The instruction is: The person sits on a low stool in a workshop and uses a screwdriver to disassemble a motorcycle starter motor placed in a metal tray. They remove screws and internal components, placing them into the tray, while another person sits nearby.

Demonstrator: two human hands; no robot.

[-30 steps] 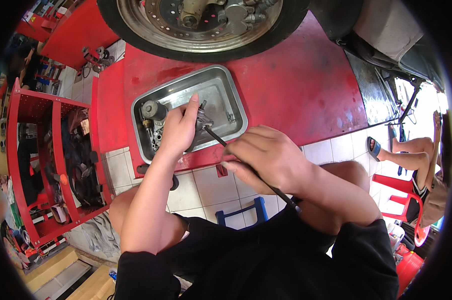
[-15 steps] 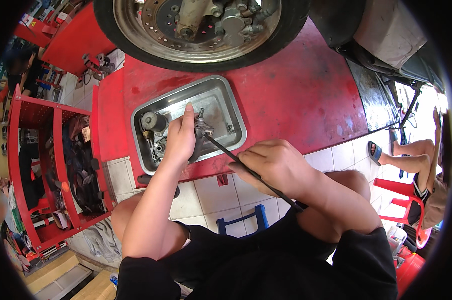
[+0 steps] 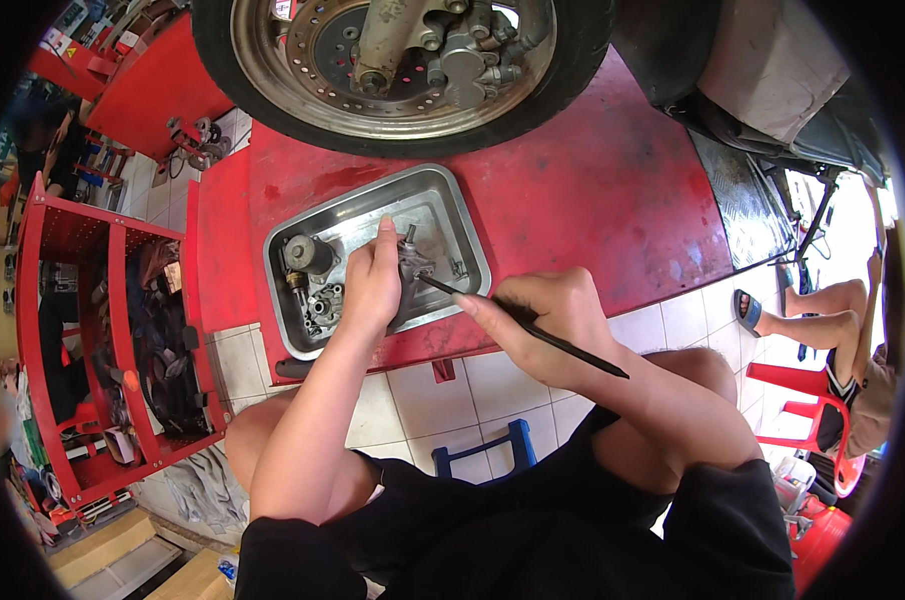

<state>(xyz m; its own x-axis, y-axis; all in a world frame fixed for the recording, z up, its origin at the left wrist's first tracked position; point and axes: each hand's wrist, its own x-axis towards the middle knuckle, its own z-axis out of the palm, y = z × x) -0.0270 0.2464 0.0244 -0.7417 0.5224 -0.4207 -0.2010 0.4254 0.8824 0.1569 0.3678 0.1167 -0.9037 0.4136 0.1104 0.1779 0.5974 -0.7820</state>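
Note:
My left hand [image 3: 374, 285] is closed around a grey metal engine part [image 3: 413, 262], thumb pointing up, over a steel tray [image 3: 440, 222]. The fingers hide much of this part, and a short stub sticks up from it. My right hand [image 3: 547, 325] grips a thin black stick-like tool [image 3: 584, 354] between thumb and fingers. Its tip touches or nearly touches the near right side of the part, and its other end slants back over my right wrist. Beside my left hand in the tray lie a round metal cylinder [image 3: 307, 254] and a smaller metal fitting with holes [image 3: 324, 304].
The tray rests on a red platform [image 3: 592, 210]. A wheel with a brake disc [image 3: 402, 125] stands just beyond it. To the left is a red tool shelf [image 3: 117, 340]; a blue stool [image 3: 487, 450] is below me. At the right, a person's legs [image 3: 822, 325] show near a red chair [image 3: 802, 395].
The black tool has swung flatter, its rear end now higher and further right. My right hand has turned slightly with it. My left hand keeps its hold on the metal part.

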